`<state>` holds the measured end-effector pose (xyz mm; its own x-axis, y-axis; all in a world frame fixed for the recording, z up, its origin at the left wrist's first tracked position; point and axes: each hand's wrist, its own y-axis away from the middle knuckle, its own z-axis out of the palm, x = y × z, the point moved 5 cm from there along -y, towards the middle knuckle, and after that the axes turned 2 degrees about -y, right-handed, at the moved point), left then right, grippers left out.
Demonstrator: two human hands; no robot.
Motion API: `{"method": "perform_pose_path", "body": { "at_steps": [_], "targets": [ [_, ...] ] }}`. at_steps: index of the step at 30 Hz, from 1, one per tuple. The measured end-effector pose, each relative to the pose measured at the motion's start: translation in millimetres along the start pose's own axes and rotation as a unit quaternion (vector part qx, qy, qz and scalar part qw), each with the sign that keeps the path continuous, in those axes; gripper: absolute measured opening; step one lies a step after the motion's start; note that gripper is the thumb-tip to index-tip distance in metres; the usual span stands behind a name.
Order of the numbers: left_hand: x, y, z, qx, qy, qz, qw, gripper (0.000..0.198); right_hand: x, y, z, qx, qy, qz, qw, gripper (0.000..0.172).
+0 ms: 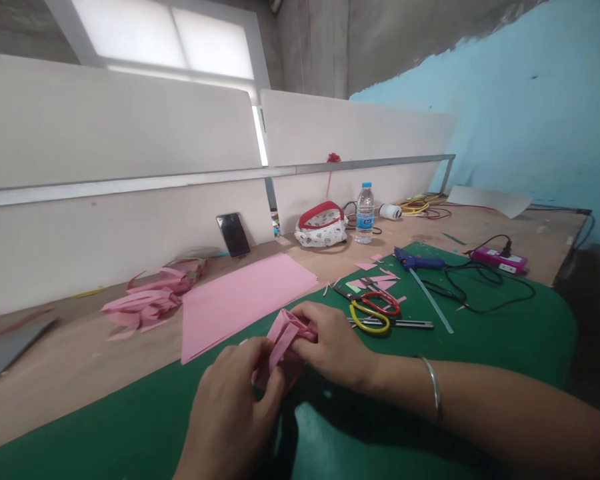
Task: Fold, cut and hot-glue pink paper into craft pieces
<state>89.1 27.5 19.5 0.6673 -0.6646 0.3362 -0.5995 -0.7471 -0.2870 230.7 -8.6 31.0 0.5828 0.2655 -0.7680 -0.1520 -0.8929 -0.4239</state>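
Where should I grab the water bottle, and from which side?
Probably wrap your right hand around the label, coming from the near side: the water bottle stands upright with its front unblocked, while the pouch sits close on its left.

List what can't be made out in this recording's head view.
Head view:
Parts of the folded pink paper: covered by the left hand and the right hand.
The full extent of the grey sheet: cut off by the left edge.
Small print on the bottle label: too small to read.
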Motion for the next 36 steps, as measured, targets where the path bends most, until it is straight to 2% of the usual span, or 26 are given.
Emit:
{"method": "perform_pose_path", "body": {
  "at_steps": [7,12,16,20,28,30,34,36],
  "targets": [
    [-1,3,5.0,0.021,0.010,0.020,1.000,0.017,3,-1,-1,0.003,-0.010,0.018,1.000,0.016],
    [-1,-1,4.9,-0.013,0.039,0.052,0.998,0.018,4,-2,-2,-0.003,-0.023,0.028,0.999,0.018],
    [-3,-3,1.2,-0.035,0.056,0.080,0.995,0.031,9,-5,-5,0.005,-0.034,0.042,0.999,0.016],
    [-3,-3,2.2,-0.045,0.052,0.111,0.991,0.024,14,-7,-7,0.006,-0.044,0.045,0.998,0.014],
    [-6,-6,-2.1,-0.026,0.022,0.086,0.996,0.026,14,-6,-5,-0.004,-0.055,0.053,0.997,0.011],
    [-6,-4,-4.5,-0.001,0.003,0.084,0.996,0.023,15,-6,-5,0.000,-0.054,0.055,0.997,0.011],
    [3,3,-10.8,0.116,-0.068,0.161,0.978,0.019,16,-8,-8,0.008,-0.058,0.062,0.996,0.009],
    [3,3,-9.6,0.143,-0.074,0.171,0.972,0.026,16,-8,-7,0.000,-0.067,0.062,0.996,0.009]
  ]
}}
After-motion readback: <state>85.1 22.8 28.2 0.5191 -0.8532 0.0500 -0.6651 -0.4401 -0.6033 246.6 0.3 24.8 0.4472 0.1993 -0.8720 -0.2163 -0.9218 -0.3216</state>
